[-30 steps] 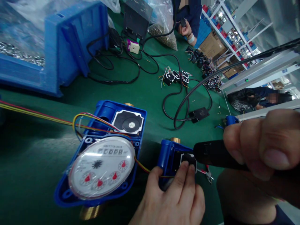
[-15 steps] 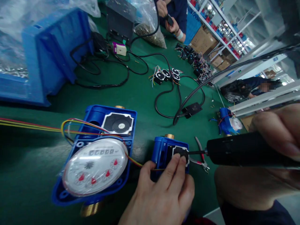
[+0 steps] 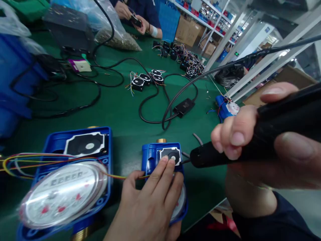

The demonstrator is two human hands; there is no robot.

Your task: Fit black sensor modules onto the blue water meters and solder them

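My left hand (image 3: 150,204) rests over a small blue water meter (image 3: 148,157). Two fingertips press on the black module with a white gasket (image 3: 163,154) set in its housing, while the thumb lies at the left side. Part of the round dial is covered by this hand. In my right hand (image 3: 242,125) is a black electric screwdriver (image 3: 207,155), pointing left, with its thin bit near the module's right edge. Whether the bit touches a screw I cannot tell. Thin yellow and red wires (image 3: 115,175) run from beneath my left hand to a larger-looking blue water meter (image 3: 106,187) on the left.
Black cables with an inline box (image 3: 184,107) cross the green table. Several black modules (image 3: 137,83) lie farther back. Pliers (image 3: 198,139) are partly hidden behind the screwdriver. Another meter (image 3: 223,103) stands at right. A co-worker's hands (image 3: 136,21) hold a black part.
The view has shifted, so the table things appear farther left. My right-hand fingers now show farther forward along the screwdriver. My left hand stays on the meter, with more of the module uncovered.
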